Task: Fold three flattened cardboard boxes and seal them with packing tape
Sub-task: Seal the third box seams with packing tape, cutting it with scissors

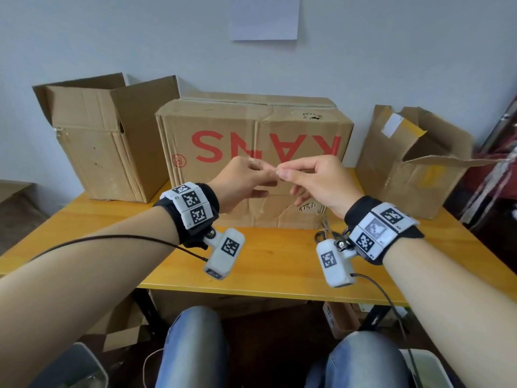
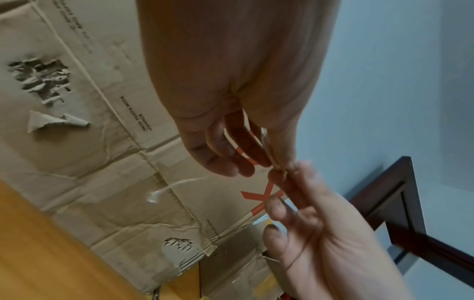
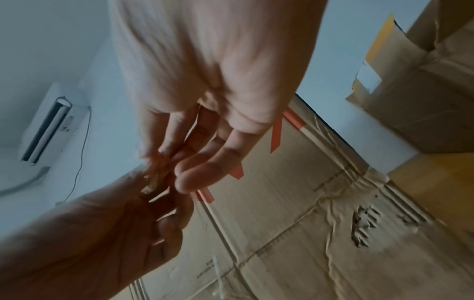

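Observation:
Three cardboard boxes stand on the yellow table (image 1: 265, 264). The left box (image 1: 106, 141) and the right box (image 1: 414, 169) have their top flaps open. The middle box (image 1: 251, 130), with red letters upside down, is closed on top. In front of it my left hand (image 1: 267, 175) and right hand (image 1: 284, 173) meet fingertip to fingertip in the air. Both pinch a small crumpled scrap of clear tape (image 2: 265, 142), which also shows between the fingers in the right wrist view (image 3: 153, 176). No tape roll is in view.
Scissors (image 1: 324, 233) lie on the table by my right wrist, partly hidden. More cardboard (image 1: 341, 320) lies under the table. Bins sit at the lower left (image 1: 75, 368) and the lower right (image 1: 428, 368) beside my knees. A paper sheet (image 1: 264, 18) hangs on the wall.

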